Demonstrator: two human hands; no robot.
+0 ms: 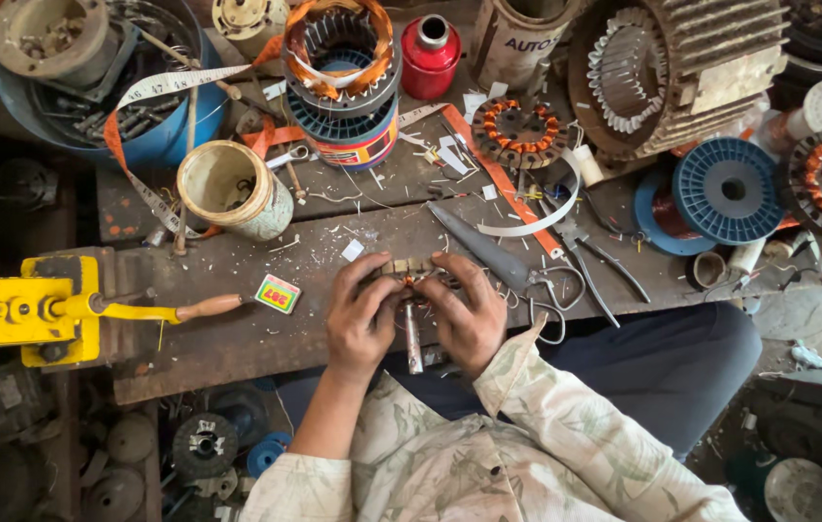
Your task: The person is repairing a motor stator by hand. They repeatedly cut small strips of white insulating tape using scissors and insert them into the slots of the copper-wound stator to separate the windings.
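My left hand and my right hand meet at the front edge of a worn wooden workbench. Together they grip a small motor armature with copper wire at its core and a metal shaft that sticks out toward me. Fingers of both hands press on the winding. Large scissors lie just right of my right hand, and a small green and red matchbox lies left of my left hand.
A yellow winding machine with a wooden crank handle stands at the left. Behind are a dirty white cup, a red can, stacked stators, a large motor housing, blue wire spools, pliers and a measuring tape.
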